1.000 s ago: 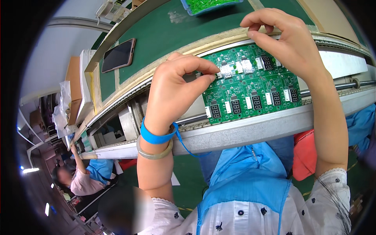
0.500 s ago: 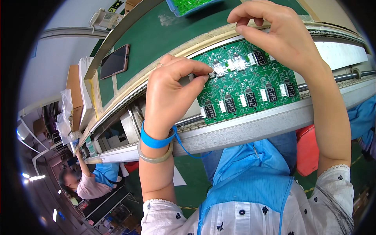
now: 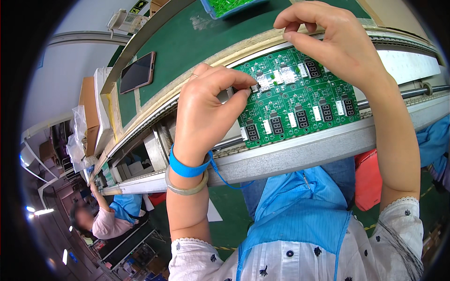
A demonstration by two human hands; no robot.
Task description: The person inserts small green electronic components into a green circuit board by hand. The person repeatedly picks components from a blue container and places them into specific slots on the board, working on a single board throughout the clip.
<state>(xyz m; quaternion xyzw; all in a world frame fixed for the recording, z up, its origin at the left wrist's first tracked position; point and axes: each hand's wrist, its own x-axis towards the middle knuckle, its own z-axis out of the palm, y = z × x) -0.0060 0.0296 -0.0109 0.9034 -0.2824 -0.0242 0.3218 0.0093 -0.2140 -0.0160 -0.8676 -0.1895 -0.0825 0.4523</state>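
Circuit board: left hand in a pinch on white connector, right hand arched, loosely parted

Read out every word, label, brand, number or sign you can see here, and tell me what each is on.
Green circuit-board panel: white printed markings, too small to read.
Seven-segment displays on it: pale digit outlines, no lit reading apparent.
Dark sign at the top: yellow-green arrow pictogram, no legible words.
Smartphone: dark screen, no visible text.
No brand is legible.
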